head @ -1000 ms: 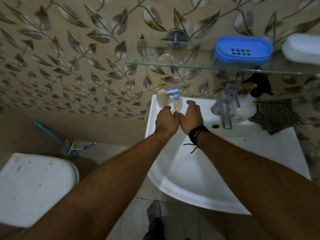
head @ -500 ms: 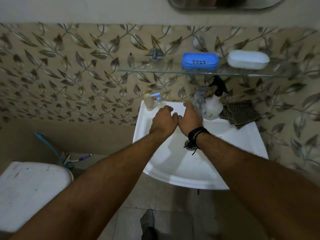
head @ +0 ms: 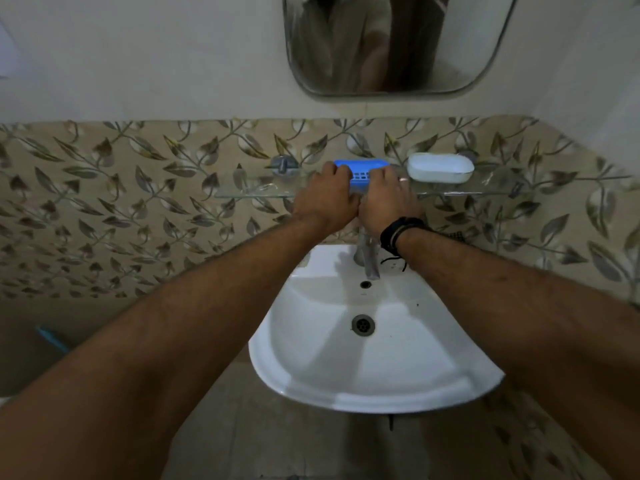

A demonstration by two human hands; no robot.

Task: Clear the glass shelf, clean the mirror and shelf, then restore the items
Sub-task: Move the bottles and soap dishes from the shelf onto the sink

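Note:
A glass shelf (head: 249,192) is fixed to the leaf-patterned wall below a rounded mirror (head: 391,46). On it stand a blue soap dish (head: 360,169) and, to its right, a white soap dish (head: 440,168). My left hand (head: 327,199) and my right hand (head: 389,199) are side by side at the blue dish, fingers curled over its left and right ends. Most of the blue dish is hidden behind my hands. A black band circles my right wrist.
A white washbasin (head: 374,368) sits below the shelf, with a chrome tap (head: 367,258) at its back edge under my right wrist. A chrome shelf bracket (head: 284,165) holds the shelf's left part. A blue handle (head: 52,341) shows at the lower left.
Both hands rose from the basin's back rim up to the shelf and closed on the blue soap dish. My view tilted up, bringing the mirror in and hiding the items on the basin.

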